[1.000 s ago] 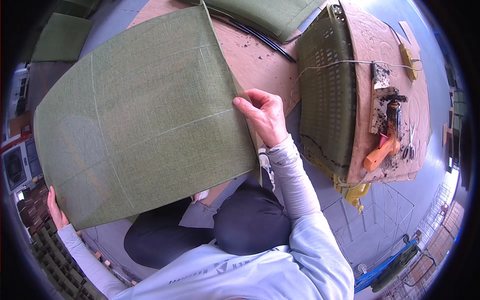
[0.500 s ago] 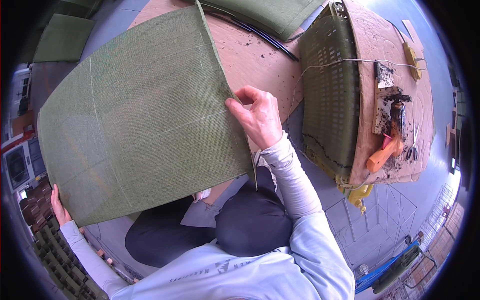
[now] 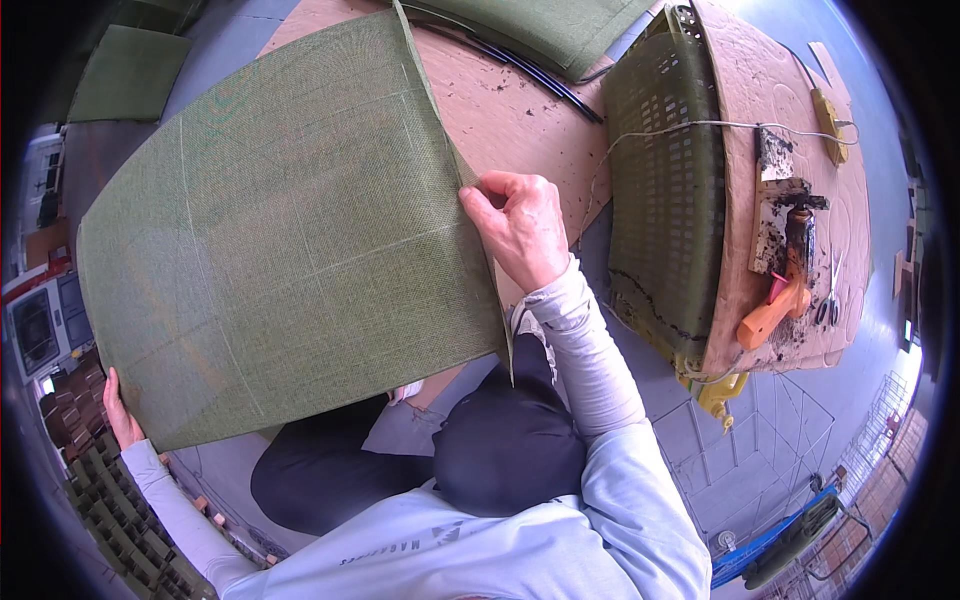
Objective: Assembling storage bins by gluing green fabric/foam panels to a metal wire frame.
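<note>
You have the green panel left of the crate, right hand pinching its crate-side edge, left hand at the far edge, grip unclear; probably light, semi-stiff, so hold opposite edges.

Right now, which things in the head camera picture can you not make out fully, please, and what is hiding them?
All in the head view:
- Left hand: partly hidden behind the green woven panel.
- Right hand: some fingertips hidden by the panel's edge and the hand itself.
- Perforated green plastic basket: its inside is covered by the cardboard sheet.
- Second green panel: cut off by the top edge.
- Brown pieces, far left: too small to identify.
</note>
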`<action>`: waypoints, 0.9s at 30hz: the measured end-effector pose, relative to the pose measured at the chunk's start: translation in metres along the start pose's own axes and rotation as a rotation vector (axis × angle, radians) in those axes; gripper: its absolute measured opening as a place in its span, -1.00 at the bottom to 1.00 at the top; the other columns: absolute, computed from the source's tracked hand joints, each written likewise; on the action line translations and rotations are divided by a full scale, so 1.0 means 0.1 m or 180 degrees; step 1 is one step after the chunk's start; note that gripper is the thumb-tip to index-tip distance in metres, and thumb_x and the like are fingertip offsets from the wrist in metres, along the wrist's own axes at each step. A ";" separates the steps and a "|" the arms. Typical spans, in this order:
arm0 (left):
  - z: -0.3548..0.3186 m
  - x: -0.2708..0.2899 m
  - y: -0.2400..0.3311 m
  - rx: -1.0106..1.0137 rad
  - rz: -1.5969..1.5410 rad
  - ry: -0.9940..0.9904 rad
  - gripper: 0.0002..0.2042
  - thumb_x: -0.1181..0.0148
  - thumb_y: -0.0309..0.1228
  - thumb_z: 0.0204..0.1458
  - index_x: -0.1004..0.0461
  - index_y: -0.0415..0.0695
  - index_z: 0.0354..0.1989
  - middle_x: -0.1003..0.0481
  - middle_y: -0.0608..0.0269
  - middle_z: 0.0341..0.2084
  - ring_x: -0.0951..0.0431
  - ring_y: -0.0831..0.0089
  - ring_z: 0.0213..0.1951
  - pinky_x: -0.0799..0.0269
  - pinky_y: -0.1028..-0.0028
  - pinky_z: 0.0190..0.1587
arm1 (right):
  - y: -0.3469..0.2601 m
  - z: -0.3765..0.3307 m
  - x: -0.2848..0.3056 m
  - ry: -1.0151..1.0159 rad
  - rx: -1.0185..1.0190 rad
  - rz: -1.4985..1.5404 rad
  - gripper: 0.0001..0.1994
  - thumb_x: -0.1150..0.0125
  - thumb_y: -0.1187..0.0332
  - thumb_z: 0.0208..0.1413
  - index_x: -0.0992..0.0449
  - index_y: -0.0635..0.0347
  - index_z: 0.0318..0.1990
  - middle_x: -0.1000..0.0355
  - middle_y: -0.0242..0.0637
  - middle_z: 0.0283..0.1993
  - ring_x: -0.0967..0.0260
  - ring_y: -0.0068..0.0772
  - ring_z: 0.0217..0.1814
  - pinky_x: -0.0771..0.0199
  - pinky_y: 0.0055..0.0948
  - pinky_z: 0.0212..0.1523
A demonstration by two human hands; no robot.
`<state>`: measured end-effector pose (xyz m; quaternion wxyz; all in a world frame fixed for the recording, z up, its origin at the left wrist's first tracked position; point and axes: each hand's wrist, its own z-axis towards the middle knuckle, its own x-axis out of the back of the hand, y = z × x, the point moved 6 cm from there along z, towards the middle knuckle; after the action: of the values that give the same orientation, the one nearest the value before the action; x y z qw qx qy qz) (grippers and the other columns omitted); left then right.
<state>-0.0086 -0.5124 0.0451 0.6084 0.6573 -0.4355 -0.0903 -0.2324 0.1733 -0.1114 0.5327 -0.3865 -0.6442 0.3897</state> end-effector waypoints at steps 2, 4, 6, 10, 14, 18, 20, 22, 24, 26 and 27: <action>0.01 0.00 0.01 -0.0043 0.0092 0.0060 -0.68 -0.09 -0.19 0.24 -0.45 -0.17 0.01 -0.52 0.26 -0.08 -0.52 0.49 -0.08 -0.41 0.44 0.01 | 0.02 0.00 0.01 0.0026 -0.0007 0.0028 -0.76 -0.19 0.32 0.02 -0.57 0.36 -0.49 -0.40 0.01 -0.64 -0.44 -0.04 -0.58 -0.43 -0.23 -0.44; 0.04 0.04 -0.03 -0.0022 0.0037 0.0032 -0.67 -0.09 -0.19 0.24 -0.45 -0.17 0.01 -0.52 0.26 -0.08 -0.52 0.50 -0.08 -0.41 0.44 0.01 | 0.03 0.02 -0.02 0.0037 -0.0013 0.0059 -0.75 -0.20 0.31 0.01 -0.56 0.35 -0.51 -0.40 0.00 -0.64 -0.45 -0.05 -0.58 -0.43 -0.23 -0.43; 0.10 0.13 -0.07 -0.0008 -0.0009 -0.0001 -0.67 -0.09 -0.18 0.24 -0.45 -0.17 0.01 -0.52 0.26 -0.08 -0.52 0.50 -0.08 -0.41 0.45 0.02 | 0.05 0.05 -0.04 0.0127 -0.0044 0.0120 -0.75 -0.21 0.30 0.00 -0.57 0.35 -0.51 -0.43 -0.03 -0.64 -0.47 -0.06 -0.56 -0.46 -0.24 -0.41; 0.18 0.27 -0.09 0.0086 -0.0037 -0.0239 -0.61 -0.07 -0.19 0.24 -0.42 -0.19 0.13 -0.46 0.25 0.06 -0.47 0.46 0.05 -0.37 0.43 0.11 | 0.07 0.08 -0.07 0.0382 0.0147 0.0332 -0.75 -0.25 0.33 -0.01 -0.55 0.43 -0.42 -0.33 -0.24 -0.70 -0.21 -0.61 -0.63 -0.29 -0.45 -0.52; 0.17 0.05 -0.10 0.0062 -0.0005 -0.0254 -0.65 -0.09 -0.19 0.23 -0.45 -0.20 0.03 -0.51 0.25 -0.05 -0.51 0.49 -0.05 -0.40 0.43 0.05 | 0.25 0.12 -0.11 0.0119 -0.0056 0.0800 -0.76 -0.24 0.32 0.02 -0.58 0.41 -0.41 -0.44 -0.24 -0.64 -0.35 -0.55 -0.60 -0.38 -0.45 -0.49; 0.16 0.10 -0.10 0.0051 0.0019 -0.0227 -0.63 -0.09 -0.18 0.23 -0.45 -0.21 0.04 -0.50 0.24 -0.02 -0.50 0.46 -0.03 -0.39 0.43 0.06 | 0.33 0.12 -0.22 -0.0327 -0.0462 0.1933 -0.80 -0.26 0.35 0.02 -0.61 0.37 -0.41 -0.50 -0.35 -0.56 -0.36 -0.63 -0.53 -0.39 -0.53 -0.46; 0.18 0.08 -0.12 0.0061 0.0128 -0.0280 -0.61 -0.11 -0.17 0.22 -0.44 -0.22 0.05 -0.50 0.24 0.00 -0.50 0.44 -0.01 -0.39 0.42 0.07 | 0.35 0.12 -0.24 -0.0396 -0.0654 0.2228 -0.82 -0.27 0.36 0.02 -0.62 0.33 -0.41 -0.51 -0.38 -0.53 -0.36 -0.64 -0.50 -0.39 -0.55 -0.43; 0.21 0.12 -0.16 0.0103 0.0074 -0.0326 -0.59 -0.12 -0.16 0.21 -0.43 -0.22 0.08 -0.49 0.23 0.01 -0.49 0.43 0.01 -0.37 0.41 0.09 | 0.39 0.12 -0.28 -0.0491 -0.0832 0.2543 -0.84 -0.28 0.36 0.03 -0.63 0.29 -0.40 -0.52 -0.41 -0.49 -0.37 -0.64 -0.47 -0.39 -0.57 -0.40; 0.25 0.22 -0.16 0.0026 0.0122 -0.0110 -0.58 -0.12 -0.17 0.21 -0.43 -0.22 0.09 -0.49 0.24 0.02 -0.48 0.43 0.03 -0.35 0.40 0.11 | 0.42 0.11 -0.32 -0.0768 -0.0990 0.2616 -0.82 -0.27 0.31 0.09 -0.64 0.25 -0.34 -0.55 -0.39 -0.39 -0.45 -0.62 -0.31 -0.43 -0.55 -0.21; 0.27 0.26 -0.14 0.0023 0.0150 -0.0076 -0.59 -0.12 -0.18 0.21 -0.43 -0.22 0.10 -0.48 0.24 0.03 -0.47 0.43 0.04 -0.34 0.40 0.13 | 0.44 0.10 -0.32 -0.0841 -0.0844 0.2570 -0.78 -0.23 0.28 0.13 -0.62 0.27 -0.25 -0.56 -0.35 -0.31 -0.45 -0.57 -0.23 -0.42 -0.52 -0.12; 0.25 0.24 -0.13 0.0029 0.0116 -0.0131 -0.59 -0.11 -0.18 0.22 -0.43 -0.22 0.10 -0.49 0.24 0.02 -0.47 0.43 0.03 -0.35 0.40 0.12 | 0.43 0.09 -0.34 -0.0926 -0.0699 0.2498 -0.74 -0.19 0.25 0.18 -0.60 0.29 -0.17 -0.56 -0.31 -0.23 -0.46 -0.53 -0.14 -0.41 -0.48 -0.04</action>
<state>-0.0040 -0.5488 0.0376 0.5979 0.6500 -0.4602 -0.0907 -0.2327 0.1582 -0.1649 0.2035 -0.5976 -0.5544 0.5423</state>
